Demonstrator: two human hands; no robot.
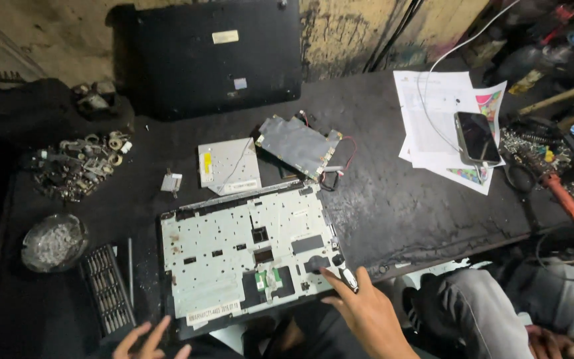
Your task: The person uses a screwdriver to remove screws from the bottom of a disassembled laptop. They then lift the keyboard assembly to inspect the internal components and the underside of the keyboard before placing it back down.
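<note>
At the far left, one round dish point(54, 241) of small screws is sitting below one heap of metal rings and fittings point(81, 165). Beside it, one rack of screwdriver bits point(107, 290) is lying next to one thin rod point(131, 262). The left hand point(147, 340) is hovering at the bottom edge, fingers spread wide, holding nothing, with the bit rack at its eleven o'clock. One opened laptop shell point(234, 256), silvery inside up, is lying at the table's middle, at one o'clock from that hand. Above it are lying one flat drive point(228, 165) and one circuit board point(298, 145), with one black cover point(217, 56) leaning at twelve o'clock. The right hand point(367, 312) is pinching one small black-and-white tool point(347, 276) against the shell's lower right corner, the shell spreading toward its ten o'clock. Farther right, one phone point(477, 137) is resting on papers point(433, 110).
</note>
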